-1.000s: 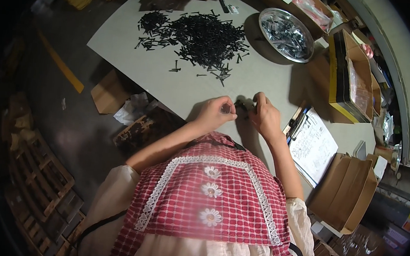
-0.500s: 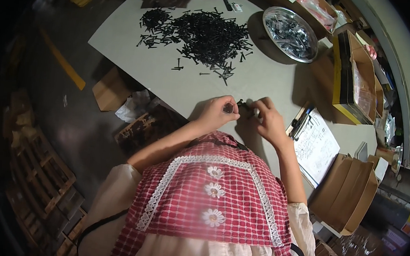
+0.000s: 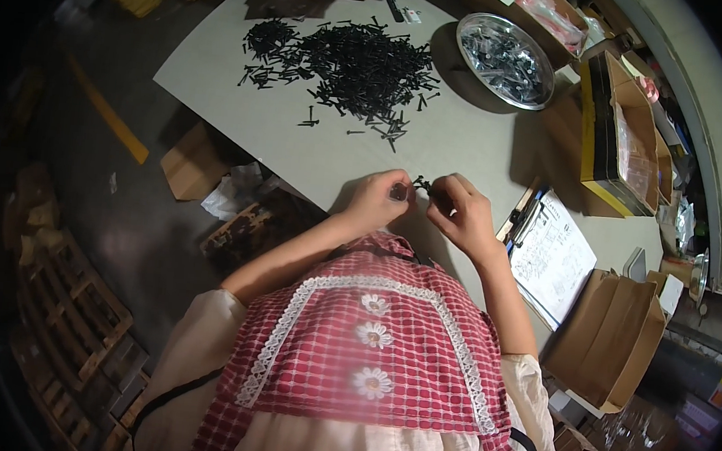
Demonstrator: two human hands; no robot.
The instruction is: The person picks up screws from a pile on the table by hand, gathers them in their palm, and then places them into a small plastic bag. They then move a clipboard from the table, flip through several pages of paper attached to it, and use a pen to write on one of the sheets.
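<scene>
Near the front edge of the pale table, my left hand (image 3: 377, 200) is curled closed. A dark, slightly shiny patch shows inside its curl; I cannot make out what it is. Close beside it on the right, my right hand (image 3: 466, 210) has its fingers drawn together. A few black screws (image 3: 423, 184) stick out from its fingertips into the narrow gap between the hands. Beyond both hands lies a large pile of black screws (image 3: 357, 64), with several loose ones scattered along its near side.
A round metal bowl (image 3: 543, 94) full of small clear packets stands at the back right. To my right lie a clipboard with papers (image 3: 552, 256) and an open brown carton (image 3: 603, 334). Behind them is a black-and-yellow box (image 3: 596, 129). The table's left edge (image 3: 240, 146) slants toward me.
My right hand has moved left toward the left hand, its fingers drawing together at the black screws. The left hand stays nearly in place, still curled.
</scene>
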